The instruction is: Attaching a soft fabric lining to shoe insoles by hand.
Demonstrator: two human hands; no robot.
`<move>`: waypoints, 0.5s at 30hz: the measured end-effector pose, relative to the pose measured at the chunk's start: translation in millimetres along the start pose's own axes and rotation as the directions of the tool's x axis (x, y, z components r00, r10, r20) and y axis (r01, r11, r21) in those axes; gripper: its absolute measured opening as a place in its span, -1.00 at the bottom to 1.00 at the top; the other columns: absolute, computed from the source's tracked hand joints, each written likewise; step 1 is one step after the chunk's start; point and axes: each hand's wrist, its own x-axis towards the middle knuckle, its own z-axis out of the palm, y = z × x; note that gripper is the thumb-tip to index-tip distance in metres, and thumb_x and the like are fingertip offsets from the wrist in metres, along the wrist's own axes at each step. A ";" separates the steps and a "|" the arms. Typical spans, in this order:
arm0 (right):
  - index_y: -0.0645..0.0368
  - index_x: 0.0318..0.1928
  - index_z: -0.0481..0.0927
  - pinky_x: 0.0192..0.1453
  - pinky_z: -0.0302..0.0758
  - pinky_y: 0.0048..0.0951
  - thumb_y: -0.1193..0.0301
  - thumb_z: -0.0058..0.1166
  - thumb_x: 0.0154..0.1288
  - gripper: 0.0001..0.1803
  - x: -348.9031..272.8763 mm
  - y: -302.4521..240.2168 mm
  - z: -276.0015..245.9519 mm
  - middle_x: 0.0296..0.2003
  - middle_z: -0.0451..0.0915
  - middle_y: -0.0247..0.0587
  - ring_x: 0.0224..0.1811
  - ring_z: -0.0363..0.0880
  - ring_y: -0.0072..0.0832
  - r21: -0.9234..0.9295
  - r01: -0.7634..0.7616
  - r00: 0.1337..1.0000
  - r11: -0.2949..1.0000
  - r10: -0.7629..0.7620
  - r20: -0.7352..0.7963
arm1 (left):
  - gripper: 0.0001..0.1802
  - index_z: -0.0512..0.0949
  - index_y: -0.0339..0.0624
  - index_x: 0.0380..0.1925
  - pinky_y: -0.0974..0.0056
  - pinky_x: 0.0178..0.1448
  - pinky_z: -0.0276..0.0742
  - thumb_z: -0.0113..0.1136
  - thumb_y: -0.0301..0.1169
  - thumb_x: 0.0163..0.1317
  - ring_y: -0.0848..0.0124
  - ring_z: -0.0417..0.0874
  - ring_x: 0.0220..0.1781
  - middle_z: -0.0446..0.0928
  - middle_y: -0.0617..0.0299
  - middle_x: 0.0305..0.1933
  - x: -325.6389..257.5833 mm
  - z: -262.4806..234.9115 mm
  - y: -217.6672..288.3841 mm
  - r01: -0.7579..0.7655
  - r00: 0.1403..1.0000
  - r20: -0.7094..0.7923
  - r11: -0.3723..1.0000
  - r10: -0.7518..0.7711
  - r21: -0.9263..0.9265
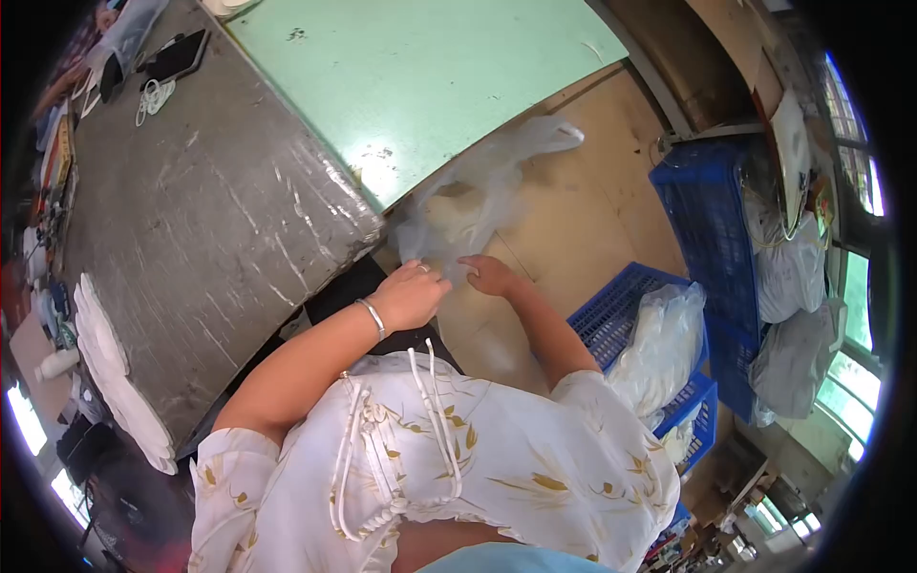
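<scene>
A clear, thin plastic bag (484,196) stretches out beyond my hands over the tan floor, its far end reaching past the corner of the green tabletop. My left hand (411,294), with a silver bangle on its wrist, is closed with its fingers gathered on the near edge of the bag. Just to its right, my right hand (489,275) pinches the same edge, index finger and thumb bent toward each other. The bag looks limp and is blurred in places. Whether anything lies inside it, I cannot tell.
Left is a grey worktable (220,210) with a phone (178,57), a white cable (153,98) and a stack of white cloth pieces (119,372). Ahead is a green tabletop (420,76). Right stand blue crates (707,239) and a filled plastic bag (659,339).
</scene>
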 end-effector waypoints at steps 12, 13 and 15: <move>0.40 0.00 0.62 0.04 0.55 -0.32 0.44 0.05 0.28 -0.66 -52.9 -80.1 -78.9 -0.14 0.71 0.02 -0.09 0.68 -0.28 0.086 0.065 0.912 0.994 -0.024 -0.408 | -0.72 0.62 -0.16 -0.05 0.12 -0.07 0.58 0.18 -0.41 0.23 0.11 0.66 -0.16 0.64 0.10 -0.18 -149.0 -16.7 19.3 -0.394 0.702 -0.712 0.822 -0.020 -0.411; 0.41 -0.09 0.65 0.00 0.56 -0.37 0.43 0.05 0.30 -0.70 -63.7 -63.2 -91.0 -0.23 0.73 -0.05 -0.16 0.69 -0.35 0.271 0.027 0.883 0.962 0.104 -0.458 | -0.72 0.62 -0.17 -0.04 0.14 -0.09 0.59 0.17 -0.41 0.25 0.13 0.67 -0.19 0.64 0.10 -0.21 -171.5 -22.0 22.0 -0.429 0.665 -0.745 0.789 -0.055 -0.440; 0.43 -0.28 0.66 -0.20 0.51 -0.42 0.37 0.06 0.37 -0.71 -76.2 -80.3 -132.5 -0.45 0.67 -0.16 -0.37 0.61 -0.47 0.194 0.008 0.835 0.981 0.100 -0.542 | -0.77 0.64 -0.20 -0.06 0.19 -0.11 0.59 0.17 -0.43 0.31 0.21 0.70 -0.21 0.66 0.13 -0.22 -231.0 -22.9 23.9 -0.355 0.601 -0.754 0.756 -0.265 -0.549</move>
